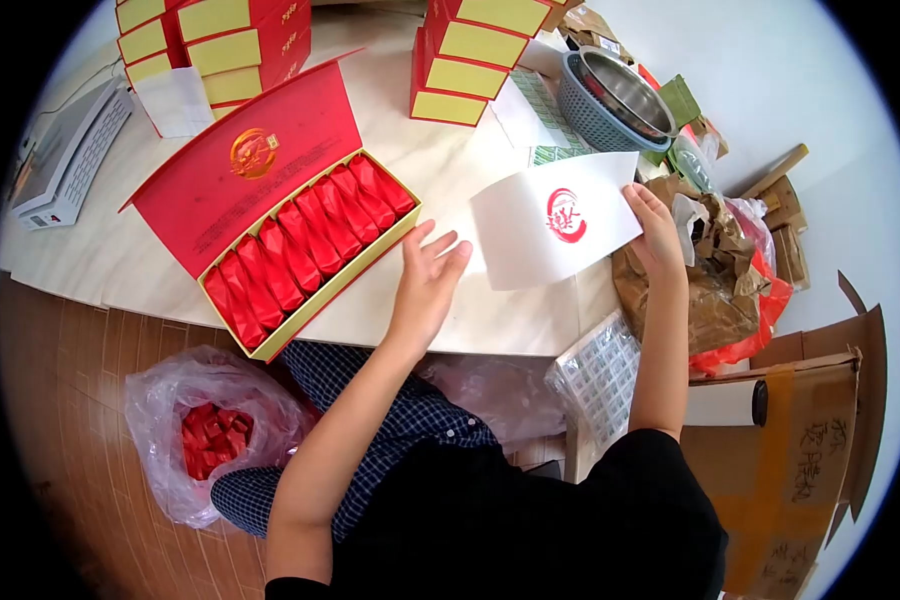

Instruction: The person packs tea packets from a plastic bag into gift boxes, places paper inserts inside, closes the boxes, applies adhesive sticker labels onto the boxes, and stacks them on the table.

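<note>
A white sheet (515, 230) with a red round emblem is held up by its right edge in my right hand (658, 232). My left hand (428, 278) has its fingers spread, apart from the sheet and near the right end of the gift box. That gift box (295, 318) lies on the table, its red lid (260, 150) tipped back to show a gold emblem. Inside it, a row of shiny red packets (300, 240) fills the yellow-edged tray.
Red and yellow boxes (470, 60) stand stacked at the table's back, more (230, 50) at back left. A grey device (70, 155) sits far left. A blue basket with a metal bowl (620, 95) stands right. A plastic bag of red packets (210, 440) rests below; a carton (790, 480) stands right.
</note>
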Motion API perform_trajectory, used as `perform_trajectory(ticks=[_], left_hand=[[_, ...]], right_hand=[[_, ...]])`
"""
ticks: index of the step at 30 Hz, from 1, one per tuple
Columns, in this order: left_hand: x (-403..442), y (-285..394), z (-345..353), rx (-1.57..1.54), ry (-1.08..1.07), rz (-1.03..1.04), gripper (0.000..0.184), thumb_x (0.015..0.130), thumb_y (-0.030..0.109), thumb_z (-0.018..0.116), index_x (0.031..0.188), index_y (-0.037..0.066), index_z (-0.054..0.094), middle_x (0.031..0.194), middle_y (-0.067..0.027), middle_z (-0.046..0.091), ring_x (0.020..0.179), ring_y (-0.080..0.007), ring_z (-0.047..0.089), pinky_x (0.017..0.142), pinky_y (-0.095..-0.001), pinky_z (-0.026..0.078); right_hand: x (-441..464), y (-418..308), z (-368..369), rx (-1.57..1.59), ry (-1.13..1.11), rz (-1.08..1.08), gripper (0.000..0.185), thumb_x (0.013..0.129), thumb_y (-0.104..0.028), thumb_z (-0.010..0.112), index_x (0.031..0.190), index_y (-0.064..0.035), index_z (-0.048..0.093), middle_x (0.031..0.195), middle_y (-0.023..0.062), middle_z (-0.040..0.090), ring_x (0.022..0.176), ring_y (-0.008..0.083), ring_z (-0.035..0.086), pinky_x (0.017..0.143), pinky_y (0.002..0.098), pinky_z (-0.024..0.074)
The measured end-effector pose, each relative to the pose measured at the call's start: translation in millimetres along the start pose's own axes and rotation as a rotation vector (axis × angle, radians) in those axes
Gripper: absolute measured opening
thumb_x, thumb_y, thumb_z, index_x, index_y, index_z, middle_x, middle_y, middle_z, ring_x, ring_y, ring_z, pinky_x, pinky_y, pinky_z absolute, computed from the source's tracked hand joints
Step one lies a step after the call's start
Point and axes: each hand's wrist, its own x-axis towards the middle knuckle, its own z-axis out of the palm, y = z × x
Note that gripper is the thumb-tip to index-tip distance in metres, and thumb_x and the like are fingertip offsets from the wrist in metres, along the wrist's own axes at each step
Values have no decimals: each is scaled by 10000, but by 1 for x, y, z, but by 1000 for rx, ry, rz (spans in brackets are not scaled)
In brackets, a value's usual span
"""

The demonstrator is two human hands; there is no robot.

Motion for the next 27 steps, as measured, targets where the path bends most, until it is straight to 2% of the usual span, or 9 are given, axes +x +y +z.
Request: perform_trajectory(ticks=[4,5,8,9,11,13,15,17,27], left_hand=[[7,0,12,-139,-78,-313,674,955,384,559,1431,23,248,1293,-164,514,1196,-215,501,989,-354,416],[10,-3,14,-183,-48,-331,510,957,359,563,1328,37,427,1161,-92,593,1080,-152,562,916,-323,454],[20,-18,5,-98,-60,-271,370,944,348,590,1145,38,557,981,-43,666,890,-86,618,731,-241,473],[21,-13,9,-47,38,-253,241,953,311,578,983,73,602,864,4,654,755,-50,606,664,-211,456],[31,-23,5,-7,66,-221,230,957,299,571,978,72,598,852,6,645,749,-55,606,637,-200,446],[46,-43,2,33,96,-190,219,961,287,564,973,71,593,839,7,635,742,-61,606,610,-190,437],[64,-64,1,210,107,-72,241,980,287,525,976,53,582,808,1,617,718,-69,599,592,-212,463],[66,-54,7,96,90,-125,262,989,293,505,995,40,573,844,-21,626,747,-89,617,621,-236,494],[57,-28,6,62,-62,-212,337,973,328,537,1079,8,538,1035,-103,630,945,-183,652,789,-334,567]], right_hand=[[1,12,-12,-27,35,35,144,948,-197,592,977,-61,628,836,-28,639,679,35,578,593,191,470],[3,14,-16,-143,30,42,136,945,-203,594,976,-77,634,803,-48,622,644,29,555,571,192,455],[3,21,-10,-368,101,71,141,914,-170,624,1007,-65,629,780,-41,574,627,60,522,573,231,444],[3,29,-6,-684,239,-163,166,891,-145,642,1020,-44,617,806,-4,575,664,98,539,604,258,454],[3,36,12,-1223,416,-743,241,832,-86,682,1034,-2,581,907,104,578,766,212,566,691,330,466],[-1,39,41,-1159,353,-716,212,831,-92,687,1000,-14,584,905,121,593,784,234,574,710,334,467],[-7,44,79,-850,39,-312,162,860,-127,661,916,10,595,806,120,636,752,215,608,692,317,480],[-6,67,97,-699,-206,-205,179,898,-174,643,846,-10,593,696,20,592,616,80,531,546,237,413],[7,96,108,-276,-371,162,238,939,-278,609,868,-54,567,692,-38,519,631,44,465,559,200,365]])
